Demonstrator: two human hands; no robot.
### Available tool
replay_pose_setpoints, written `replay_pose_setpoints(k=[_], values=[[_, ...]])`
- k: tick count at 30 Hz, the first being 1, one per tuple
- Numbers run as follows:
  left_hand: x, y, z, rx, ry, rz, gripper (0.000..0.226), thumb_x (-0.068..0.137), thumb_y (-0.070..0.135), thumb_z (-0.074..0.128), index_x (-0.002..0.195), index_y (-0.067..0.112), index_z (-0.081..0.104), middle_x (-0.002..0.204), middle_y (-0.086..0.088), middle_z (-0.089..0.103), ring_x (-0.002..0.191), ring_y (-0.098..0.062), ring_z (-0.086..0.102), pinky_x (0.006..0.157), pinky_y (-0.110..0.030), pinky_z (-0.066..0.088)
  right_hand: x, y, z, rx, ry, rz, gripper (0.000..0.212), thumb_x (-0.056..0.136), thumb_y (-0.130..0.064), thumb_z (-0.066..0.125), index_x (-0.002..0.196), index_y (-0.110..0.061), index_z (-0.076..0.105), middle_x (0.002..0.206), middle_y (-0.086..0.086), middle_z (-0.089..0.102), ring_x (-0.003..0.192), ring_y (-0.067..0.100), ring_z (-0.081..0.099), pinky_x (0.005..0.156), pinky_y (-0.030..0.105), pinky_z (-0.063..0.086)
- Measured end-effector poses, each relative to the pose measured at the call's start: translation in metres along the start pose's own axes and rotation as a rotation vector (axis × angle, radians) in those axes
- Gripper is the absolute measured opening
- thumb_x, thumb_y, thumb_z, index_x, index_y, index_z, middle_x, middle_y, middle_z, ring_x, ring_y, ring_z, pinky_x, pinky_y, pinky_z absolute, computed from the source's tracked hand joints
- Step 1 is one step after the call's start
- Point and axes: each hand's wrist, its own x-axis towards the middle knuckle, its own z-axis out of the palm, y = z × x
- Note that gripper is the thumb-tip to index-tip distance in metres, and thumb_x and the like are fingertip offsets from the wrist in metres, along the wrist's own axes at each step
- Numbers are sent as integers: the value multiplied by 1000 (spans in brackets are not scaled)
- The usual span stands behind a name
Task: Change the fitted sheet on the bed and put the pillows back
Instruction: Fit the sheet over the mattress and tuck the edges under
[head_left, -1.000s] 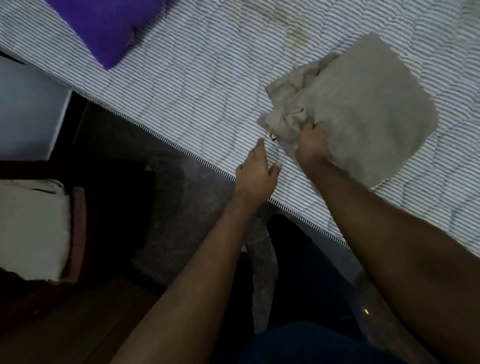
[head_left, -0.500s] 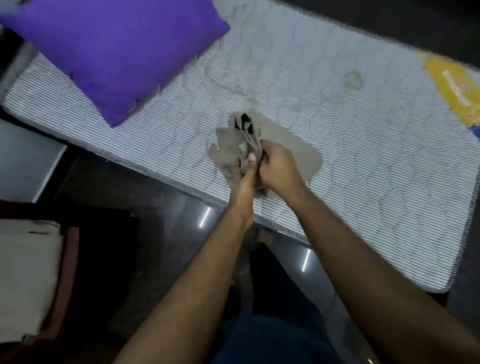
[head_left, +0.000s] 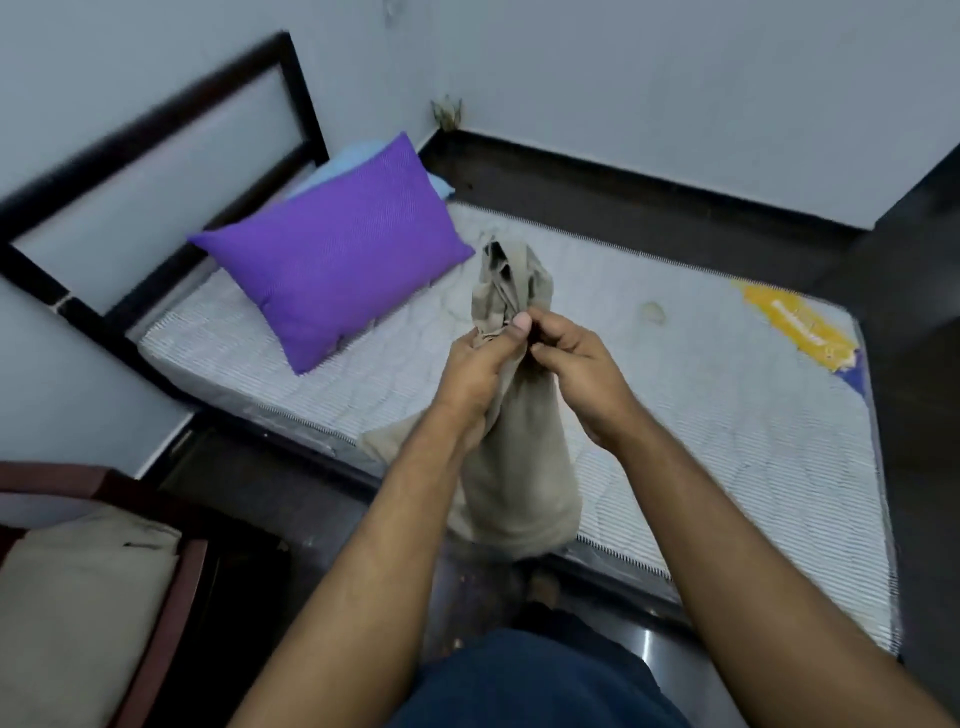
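Lifted clear of the mattress since half a second ago, the beige sheet (head_left: 519, 457) now hangs bunched in front of the person, where before it still lay partly spread on the striped surface. At far left a cushioned chair (head_left: 78, 587) with a dark red frame stands on the dark floor, well apart from the bed. Next comes the dark headboard (head_left: 156, 171) against the pale wall, and just in front of it the purple pillow (head_left: 337, 254) lies on the bare mattress (head_left: 727, 415), with a light blue pillow (head_left: 358, 156) peeking out behind it. The left hand (head_left: 478, 374) grips the gathered cloth, thumb pressed along a fold near the top. Close beside it, almost touching, the right hand (head_left: 576, 364) pinches the same bunched edge with curled fingers. Below both hands the cloth drops in a loose column over the near edge of the mattress. Toward the far right end of the mattress sits a yellow label (head_left: 795, 322).
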Motion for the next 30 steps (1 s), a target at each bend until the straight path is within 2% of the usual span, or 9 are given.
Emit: replay_pose_setpoints(k=[5,7,9,11,17,20,23,26,30], values=[[-15,42,27,41,-139,89,17,95,3,63,105,-10,70,104,-22,74,104,-30,72,98,-36,55,0,-27,-21,-202,379,-216,28,83,3,46,89,-10,69,88,3,73,85,14,67,80,35,52],[-16,56,33,26,-147,93,15,92,4,66,100,-8,70,100,-24,72,96,-33,71,94,-40,57,4,-27,-34,-301,488,-257,21,83,-14,54,99,-22,65,103,-2,66,93,7,60,75,30,48],[-15,69,39,38,-170,82,30,89,9,68,109,-14,67,111,-34,68,103,-41,68,98,-48,54,8,-24,-54,-309,362,-193,46,93,-23,67,135,-28,50,137,-8,53,123,2,51,92,20,46],[-9,83,46,37,-227,69,33,87,10,66,110,-13,69,114,-39,65,108,-48,64,103,-55,50,17,-23,-76,-333,188,-212,63,95,-31,70,149,-26,38,149,-14,45,136,-2,42,98,4,35],[23,112,86,2,-179,151,37,79,17,71,112,2,71,125,-37,61,115,-50,63,104,-59,49,60,-50,-127,-196,81,-329,24,89,-21,78,104,-18,60,93,-17,65,86,5,58,80,29,47],[53,106,125,5,-39,259,38,88,20,74,116,-4,65,128,-32,62,118,-43,63,106,-57,49,78,-62,-161,-164,78,-335,24,93,-27,74,106,-10,63,101,7,67,92,25,62,84,45,51],[80,99,157,28,167,353,28,94,25,72,102,0,68,106,-26,70,96,-33,70,94,-49,58,93,-71,-193,-242,61,-406,19,100,-30,64,99,-11,60,87,-3,59,80,11,55,73,34,45],[102,92,171,8,315,384,34,96,32,69,101,-1,70,98,-17,70,87,-25,68,85,-43,58,108,-77,-218,-241,137,-408,25,98,-36,63,89,-16,49,77,0,51,73,11,48,69,37,42],[118,81,185,-32,283,331,39,103,32,58,114,-3,71,107,-18,75,98,-25,74,85,-38,61,122,-78,-236,-149,66,-311,22,95,-40,69,109,-26,59,100,-3,71,93,18,68,82,42,55]])
